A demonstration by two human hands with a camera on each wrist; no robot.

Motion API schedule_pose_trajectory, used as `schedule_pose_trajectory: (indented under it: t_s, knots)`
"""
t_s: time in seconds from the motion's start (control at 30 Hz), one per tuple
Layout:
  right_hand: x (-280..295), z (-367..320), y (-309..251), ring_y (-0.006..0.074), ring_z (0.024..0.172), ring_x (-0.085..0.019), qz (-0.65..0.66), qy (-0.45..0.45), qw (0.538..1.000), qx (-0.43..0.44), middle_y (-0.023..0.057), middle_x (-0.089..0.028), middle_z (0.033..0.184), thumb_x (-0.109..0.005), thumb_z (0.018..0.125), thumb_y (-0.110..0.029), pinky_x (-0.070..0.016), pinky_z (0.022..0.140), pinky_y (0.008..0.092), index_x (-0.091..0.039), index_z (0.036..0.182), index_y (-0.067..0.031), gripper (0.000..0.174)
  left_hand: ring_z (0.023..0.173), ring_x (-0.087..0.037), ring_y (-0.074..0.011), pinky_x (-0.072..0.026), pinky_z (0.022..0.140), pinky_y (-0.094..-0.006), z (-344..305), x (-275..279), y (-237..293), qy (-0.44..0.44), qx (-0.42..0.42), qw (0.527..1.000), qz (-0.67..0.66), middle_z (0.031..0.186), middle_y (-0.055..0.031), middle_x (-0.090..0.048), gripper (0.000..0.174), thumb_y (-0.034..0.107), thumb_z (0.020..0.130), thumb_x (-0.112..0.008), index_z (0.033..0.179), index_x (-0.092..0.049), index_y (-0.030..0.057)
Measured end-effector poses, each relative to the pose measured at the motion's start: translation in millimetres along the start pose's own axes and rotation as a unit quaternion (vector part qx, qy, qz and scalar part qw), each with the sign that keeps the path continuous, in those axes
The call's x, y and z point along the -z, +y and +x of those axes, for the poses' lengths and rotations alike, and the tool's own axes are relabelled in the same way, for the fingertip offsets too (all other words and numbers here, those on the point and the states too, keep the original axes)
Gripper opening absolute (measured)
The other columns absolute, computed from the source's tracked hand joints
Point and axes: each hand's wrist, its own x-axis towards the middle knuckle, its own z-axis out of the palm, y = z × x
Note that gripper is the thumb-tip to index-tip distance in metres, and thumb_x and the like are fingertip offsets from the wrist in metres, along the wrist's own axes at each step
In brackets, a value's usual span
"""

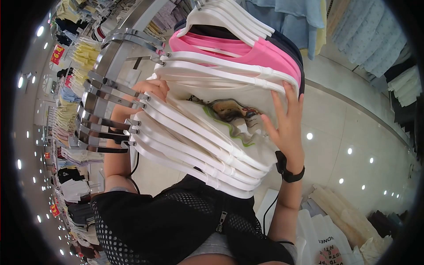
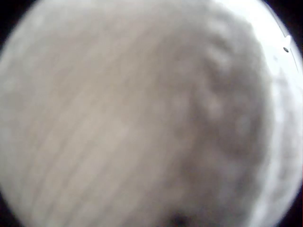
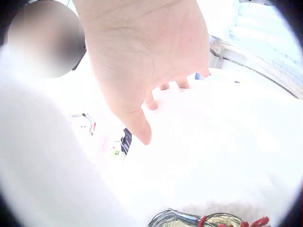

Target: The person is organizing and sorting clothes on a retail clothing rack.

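Note:
White shirts on white hangers [image 1: 194, 137] hang from a metal rail, parted into a near group and a far group. In the gap, a white shirt [image 1: 176, 90] shows a dark, brown and green print [image 1: 234, 110]. My left hand [image 1: 152, 89] has curled fingers at the top of a near white hanger, partly hidden behind it. My right hand [image 1: 287, 121] spreads its fingers against the far white shirt's shoulder, fingertips right at the hanger's end. The right wrist view has this hand [image 3: 151, 52] over bright white cloth; the left wrist view is blurred pale cloth [image 2: 104, 123].
Beyond the white shirts hang a pink shirt [image 1: 203, 42] and dark ones on the same metal rail [image 1: 112, 48]. Light blue clothes [image 1: 300, 17] hang at the back. White printed clothes [image 1: 324, 234] are at lower right, above a shiny tiled floor [image 1: 331, 119].

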Motion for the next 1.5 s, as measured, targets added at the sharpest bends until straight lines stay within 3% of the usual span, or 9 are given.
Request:
schedule_pose_trajectory:
  t_s: [0.2, 0.33, 0.5, 0.63, 0.8, 0.9, 1.03, 1.33, 1.5]
  knots:
    - [2, -3, -3, 0.0358, 0.132, -0.032, -0.002, 0.003, 1.0, -0.004, 0.0162, -0.031, 0.146, -0.067, 0.077, -0.014, -0.0174, 0.109, 0.0574, -0.047, 0.134, -0.009, 0.06, 0.072, -0.046, -0.0187, -0.0367, 0.088, -0.0382, 4, -2, 6, 0.002, -0.007, 0.999, 0.031, 0.069, -0.0022, -0.052, 0.032, 0.034, 0.056, -0.078, 0.07, -0.065, 0.0083]
    - [10, -23, -10, 0.0318, 0.114, -0.048, 0.164, 0.031, 0.986, -0.015, 0.0143, -0.051, 0.13, -0.066, 0.078, -0.01, -0.0305, 0.099, 0.0471, -0.054, 0.12, -0.0069, 0.044, 0.076, -0.05, -0.0207, -0.0396, 0.086, -0.0379, 0, 1, -5, 0.032, -0.029, 0.996, 0.081, 0.071, -0.0037, -0.055, 0.029, 0.029, 0.062, -0.078, 0.072, -0.064, 0.0062]
    - [26, -48, -35, 0.0245, 0.085, -0.061, 0.229, -0.011, 0.973, -0.019, 0.0078, -0.067, 0.103, -0.06, 0.081, -0.003, -0.0367, 0.088, 0.034, -0.058, 0.111, -0.0054, 0.03, 0.09, -0.055, -0.0208, -0.0432, 0.082, -0.0316, -15, -4, -30, 0.211, -0.032, 0.977, 0.025, 0.097, -0.0073, -0.057, 0.047, 0.005, 0.069, -0.067, 0.114, -0.053, 0.0027]
    - [19, -57, -46, 0.0204, 0.077, -0.062, 0.283, -0.084, 0.953, -0.065, 0.0095, -0.066, 0.108, -0.061, 0.082, -0.002, -0.0387, 0.088, 0.0337, -0.052, 0.122, -0.0029, 0.04, 0.102, -0.053, -0.021, -0.041, 0.088, -0.0324, -3, 6, -30, 0.141, -0.128, 0.978, 0.087, 0.117, -0.0085, -0.051, 0.063, 0.006, 0.067, -0.068, 0.126, -0.045, 0.0061]
    - [15, -39, -41, 0.037, 0.124, -0.043, 0.121, 0.023, 0.99, -0.063, 0.0218, -0.029, 0.147, -0.079, 0.068, -0.026, -0.0296, 0.105, 0.0495, -0.035, 0.14, -0.0046, 0.087, 0.119, -0.046, -0.0214, -0.0347, 0.099, -0.0351, -22, 9, -46, 0.219, -0.015, 0.975, 0.035, 0.13, -0.0064, -0.045, 0.07, -0.004, 0.059, -0.065, 0.126, -0.047, 0.0077]
    - [16, -32, -33, 0.0419, 0.136, -0.024, 0.145, 0.035, 0.987, -0.055, 0.0219, -0.018, 0.151, -0.086, 0.054, -0.032, -0.0227, 0.108, 0.0562, -0.027, 0.145, -0.0068, 0.111, 0.118, -0.047, -0.0199, -0.0346, 0.098, -0.0334, -26, 22, -63, 0.19, -0.064, 0.979, 0.02, 0.128, -0.0056, -0.047, 0.072, -0.005, 0.058, -0.064, 0.127, -0.047, 0.0074]
    - [16, -31, -33, 0.0412, 0.136, -0.026, 0.116, 0.019, 0.992, -0.047, 0.0216, -0.02, 0.151, -0.087, 0.05, -0.032, -0.0194, 0.109, 0.0588, -0.024, 0.146, -0.0075, 0.117, 0.114, -0.047, -0.0171, -0.0351, 0.097, -0.0313, -23, 6, -45, 0.22, -0.052, 0.972, 0.058, 0.123, -0.0036, -0.049, 0.071, -0.005, 0.058, -0.063, 0.126, -0.049, 0.008]
    - [27, -27, -42, 0.0401, 0.134, -0.028, 0.102, 0.011, 0.993, -0.05, 0.0211, -0.024, 0.149, -0.085, 0.057, -0.027, -0.0198, 0.109, 0.0576, -0.034, 0.142, -0.0079, 0.101, 0.109, -0.047, -0.0162, -0.0365, 0.096, -0.0309, -21, 0, -42, 0.266, 0.015, 0.963, 0.036, 0.115, -0.002, -0.051, 0.072, -0.003, 0.057, -0.064, 0.126, -0.048, 0.005]
    - [33, -22, -54, 0.0347, 0.126, -0.042, 0.16, -0.037, 0.986, -0.029, 0.0153, -0.042, 0.139, -0.067, 0.08, -0.016, -0.0212, 0.109, 0.0555, -0.055, 0.125, -0.0063, 0.047, 0.112, -0.048, -0.0179, -0.0366, 0.097, -0.0324, -16, 1, -30, 0.212, -0.033, 0.976, 0.046, 0.12, -0.0051, -0.052, 0.07, -0.006, 0.056, -0.062, 0.124, -0.05, 0.0021]
